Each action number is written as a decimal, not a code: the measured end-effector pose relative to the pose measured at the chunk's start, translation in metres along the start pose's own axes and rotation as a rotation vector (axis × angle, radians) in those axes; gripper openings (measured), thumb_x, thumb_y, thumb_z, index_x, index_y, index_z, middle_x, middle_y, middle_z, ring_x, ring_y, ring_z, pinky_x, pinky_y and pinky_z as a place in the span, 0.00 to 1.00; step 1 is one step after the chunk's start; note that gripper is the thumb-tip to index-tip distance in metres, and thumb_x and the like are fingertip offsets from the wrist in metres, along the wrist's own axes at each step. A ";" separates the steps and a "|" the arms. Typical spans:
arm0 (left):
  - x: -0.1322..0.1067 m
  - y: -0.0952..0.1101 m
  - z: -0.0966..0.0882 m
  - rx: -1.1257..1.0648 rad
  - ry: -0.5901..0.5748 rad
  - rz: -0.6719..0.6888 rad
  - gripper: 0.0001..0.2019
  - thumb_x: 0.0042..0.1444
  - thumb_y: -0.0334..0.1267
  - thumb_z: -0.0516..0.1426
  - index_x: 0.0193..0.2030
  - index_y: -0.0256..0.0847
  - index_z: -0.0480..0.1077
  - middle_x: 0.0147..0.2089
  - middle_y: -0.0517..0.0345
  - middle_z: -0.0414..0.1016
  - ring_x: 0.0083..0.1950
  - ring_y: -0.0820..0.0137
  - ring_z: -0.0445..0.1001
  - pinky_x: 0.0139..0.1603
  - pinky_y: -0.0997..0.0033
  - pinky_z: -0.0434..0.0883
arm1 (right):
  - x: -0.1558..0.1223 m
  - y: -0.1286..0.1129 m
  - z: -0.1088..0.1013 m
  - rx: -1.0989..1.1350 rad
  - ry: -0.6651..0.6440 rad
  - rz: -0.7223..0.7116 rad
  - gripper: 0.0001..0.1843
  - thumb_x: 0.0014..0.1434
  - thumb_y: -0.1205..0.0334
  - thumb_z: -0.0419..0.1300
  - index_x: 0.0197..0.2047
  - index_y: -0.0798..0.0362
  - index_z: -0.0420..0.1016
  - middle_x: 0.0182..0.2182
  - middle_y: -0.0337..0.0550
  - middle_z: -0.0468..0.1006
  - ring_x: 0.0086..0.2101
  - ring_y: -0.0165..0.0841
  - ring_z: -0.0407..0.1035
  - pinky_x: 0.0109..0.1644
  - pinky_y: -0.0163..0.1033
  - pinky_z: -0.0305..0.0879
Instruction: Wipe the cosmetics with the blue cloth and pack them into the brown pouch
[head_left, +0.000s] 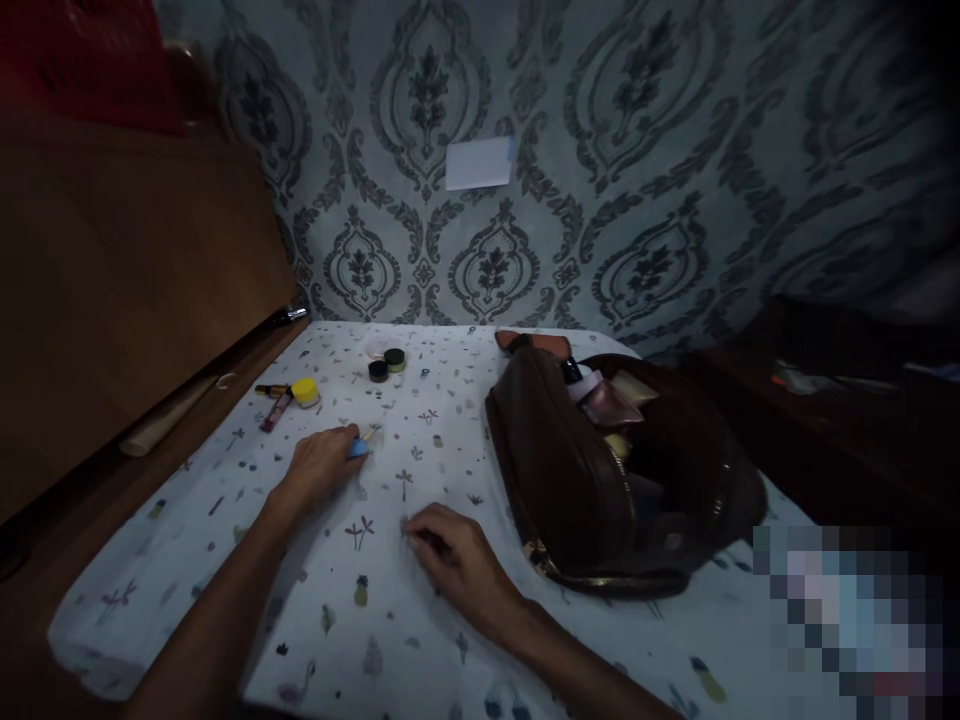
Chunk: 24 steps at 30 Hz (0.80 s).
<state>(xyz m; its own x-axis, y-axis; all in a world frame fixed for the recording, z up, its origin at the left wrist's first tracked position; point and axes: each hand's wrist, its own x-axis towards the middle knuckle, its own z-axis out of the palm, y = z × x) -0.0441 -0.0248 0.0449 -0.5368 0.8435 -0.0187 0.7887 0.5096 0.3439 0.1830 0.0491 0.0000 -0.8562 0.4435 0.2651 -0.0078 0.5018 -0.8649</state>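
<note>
My left hand point(321, 465) rests on the white patterned sheet point(420, 620), its fingers closed round a small blue thing point(358, 448) that pokes out at the fingertips. My right hand point(457, 560) lies lower on the sheet with fingers curled, pinching something I cannot make out. To its right a dark brown bag point(600, 480) lies open, with pink and cream items point(611, 395) showing in its mouth.
On the sheet behind my left hand lie a yellow-capped item point(304, 391), a slim tube point(274, 411) and two small round pots point(386, 364). A brown wooden board point(127, 290) leans at the left. Patterned wallpaper with a white card point(478, 163) is behind. Dark furniture point(847, 400) stands at right.
</note>
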 end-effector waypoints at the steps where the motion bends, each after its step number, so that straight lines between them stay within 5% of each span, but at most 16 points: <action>1: -0.001 0.004 0.002 -0.061 0.013 0.011 0.06 0.55 0.40 0.57 0.39 0.43 0.70 0.38 0.52 0.77 0.44 0.55 0.74 0.46 0.61 0.66 | -0.001 0.000 -0.001 0.023 0.007 0.024 0.08 0.61 0.69 0.56 0.38 0.54 0.78 0.34 0.44 0.79 0.35 0.33 0.73 0.39 0.38 0.70; 9: -0.017 0.054 0.042 -0.805 -0.002 0.031 0.20 0.61 0.59 0.49 0.42 0.42 0.63 0.27 0.65 0.65 0.25 0.71 0.67 0.27 0.73 0.66 | -0.005 0.015 0.005 0.464 0.054 0.221 0.20 0.64 0.53 0.57 0.56 0.52 0.64 0.37 0.42 0.75 0.37 0.33 0.76 0.34 0.36 0.72; 15: -0.027 0.068 0.059 -1.112 -0.087 0.060 0.23 0.53 0.60 0.60 0.37 0.42 0.63 0.25 0.68 0.64 0.24 0.75 0.66 0.24 0.77 0.66 | 0.002 0.023 0.006 0.741 0.053 0.322 0.27 0.50 0.51 0.68 0.46 0.49 0.60 0.26 0.31 0.72 0.25 0.29 0.72 0.26 0.32 0.65; 20: -0.028 0.069 0.065 -1.166 -0.139 0.043 0.28 0.46 0.54 0.67 0.49 0.43 0.65 0.31 0.66 0.70 0.28 0.73 0.71 0.27 0.76 0.70 | 0.002 0.022 0.005 0.727 0.143 0.296 0.17 0.49 0.61 0.65 0.37 0.49 0.60 0.23 0.28 0.69 0.23 0.25 0.65 0.27 0.30 0.60; 24: -0.028 0.072 0.069 -1.226 -0.072 -0.010 0.29 0.41 0.48 0.71 0.48 0.42 0.67 0.29 0.67 0.70 0.29 0.74 0.70 0.31 0.76 0.71 | 0.001 0.020 0.002 0.605 0.168 0.201 0.11 0.49 0.65 0.62 0.37 0.51 0.65 0.27 0.32 0.70 0.28 0.26 0.65 0.32 0.32 0.62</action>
<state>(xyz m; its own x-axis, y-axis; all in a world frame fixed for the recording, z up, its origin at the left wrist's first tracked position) 0.0481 0.0001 0.0052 -0.4929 0.8677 -0.0647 -0.0395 0.0520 0.9979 0.1815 0.0579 -0.0178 -0.7795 0.6194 0.0936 -0.1868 -0.0872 -0.9785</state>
